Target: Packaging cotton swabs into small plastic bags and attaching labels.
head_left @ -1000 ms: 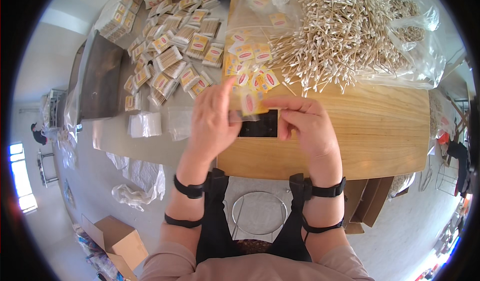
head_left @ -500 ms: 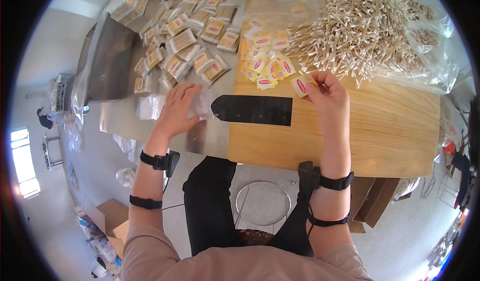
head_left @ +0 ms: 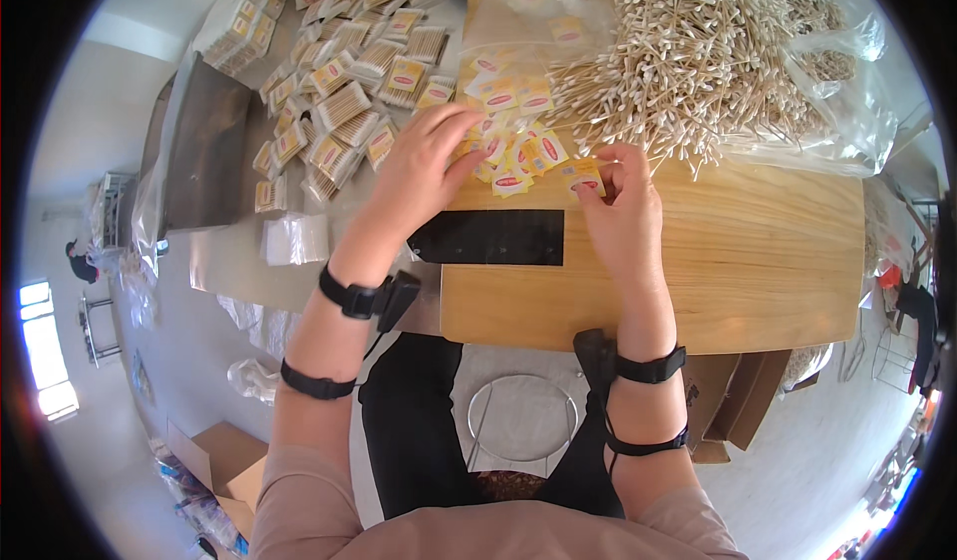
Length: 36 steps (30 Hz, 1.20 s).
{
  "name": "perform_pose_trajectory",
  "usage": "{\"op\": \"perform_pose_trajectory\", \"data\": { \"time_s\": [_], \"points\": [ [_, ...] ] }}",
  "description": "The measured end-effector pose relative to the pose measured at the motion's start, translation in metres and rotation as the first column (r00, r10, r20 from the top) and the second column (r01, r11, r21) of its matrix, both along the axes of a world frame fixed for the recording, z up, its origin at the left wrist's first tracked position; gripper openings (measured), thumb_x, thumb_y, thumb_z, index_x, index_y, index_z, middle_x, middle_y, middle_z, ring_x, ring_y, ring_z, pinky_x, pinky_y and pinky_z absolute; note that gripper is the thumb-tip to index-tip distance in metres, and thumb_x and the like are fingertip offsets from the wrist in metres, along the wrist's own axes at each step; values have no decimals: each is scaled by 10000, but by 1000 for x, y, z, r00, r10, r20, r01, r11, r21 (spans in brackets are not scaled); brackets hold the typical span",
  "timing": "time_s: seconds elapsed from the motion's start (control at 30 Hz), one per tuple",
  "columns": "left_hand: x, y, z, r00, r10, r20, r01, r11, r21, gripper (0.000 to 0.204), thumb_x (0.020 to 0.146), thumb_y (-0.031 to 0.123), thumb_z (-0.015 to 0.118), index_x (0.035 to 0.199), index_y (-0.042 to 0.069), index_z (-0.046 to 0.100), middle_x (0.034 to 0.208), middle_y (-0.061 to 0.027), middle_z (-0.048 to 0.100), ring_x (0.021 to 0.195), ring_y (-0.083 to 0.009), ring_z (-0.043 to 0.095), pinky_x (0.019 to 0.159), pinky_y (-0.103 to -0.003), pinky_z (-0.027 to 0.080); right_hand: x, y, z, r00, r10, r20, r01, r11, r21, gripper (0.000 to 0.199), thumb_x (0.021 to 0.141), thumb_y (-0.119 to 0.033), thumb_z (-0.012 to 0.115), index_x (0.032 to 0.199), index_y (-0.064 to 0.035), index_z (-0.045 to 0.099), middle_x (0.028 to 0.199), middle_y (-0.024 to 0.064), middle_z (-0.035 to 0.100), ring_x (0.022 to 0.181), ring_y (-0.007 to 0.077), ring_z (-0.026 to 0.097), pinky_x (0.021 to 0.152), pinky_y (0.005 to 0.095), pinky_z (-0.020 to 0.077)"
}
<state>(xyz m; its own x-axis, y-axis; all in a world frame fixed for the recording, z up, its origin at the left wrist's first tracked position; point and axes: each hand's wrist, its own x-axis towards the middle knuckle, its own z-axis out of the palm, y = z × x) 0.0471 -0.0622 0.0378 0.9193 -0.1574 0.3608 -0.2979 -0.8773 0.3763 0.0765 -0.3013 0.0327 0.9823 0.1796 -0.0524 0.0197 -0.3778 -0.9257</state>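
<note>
Head view: fingers of the right hand pinch a yellow card just right of the loose cards; those of the left hand curve slightly apart, any hold unclear. Beyond, cotton swabs heap on the counter.

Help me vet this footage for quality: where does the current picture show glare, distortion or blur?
Head view: the window at far left glares almost white; the wooden tabletop has a bowed front edge, and the picture's corners fall to black. Also head view: the cotton swabs look distinct, but clutter near the lower-right rim looks soft.
</note>
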Motion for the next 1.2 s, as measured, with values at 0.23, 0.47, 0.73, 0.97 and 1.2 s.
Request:
{"op": "perform_pose_trajectory", "data": {
  "time_s": [0.23,0.47,0.73,0.97,1.2],
  "points": [
    [35,-28,-8,996,-39,-78,44,997,58,395,764,134,769,1118,42,620,1138,-130,644,1027,-321,616,848,-387,508,4,-4,-17,921,162,354,-116,982,-148,247,833,31,601,1052,-53,679,881,145,633,849,360,612,726,416,498],
    [40,-28,-18,997,71,-27,-69,996,55,185,848,100,681,1020,37,661,937,-135,700,890,-354,654,778,-378,537,1,5,-16,940,140,310,-112,988,-106,359,846,60,571,1194,-17,617,984,177,625,885,357,621,761,420,510],
    [2,-39,19,981,81,-177,-195,361,-912,183,1005,159,553,1063,0,623,1042,-94,703,982,-191,676,892,-355,528,2,3,-11,991,28,129,-62,962,265,340,932,-31,599,1265,8,542,1046,132,643,913,221,660,762,328,546],
    [-35,-64,23,954,-200,-224,-254,-141,-957,160,992,140,572,1096,21,597,1064,-95,678,1008,-204,668,917,-365,532,-3,-8,17,902,334,-275,-46,705,708,243,935,-22,617,1173,28,607,921,60,654,759,132,640,648,275,534],
    [-55,-95,26,946,279,-165,-302,574,-761,217,965,174,643,1063,-11,586,990,-38,635,829,-100,577,775,-235,467,-13,-1,29,868,85,489,-161,980,115,267,782,41,672,1040,-19,706,860,97,629,722,237,633,636,320,517]
  ]
}}
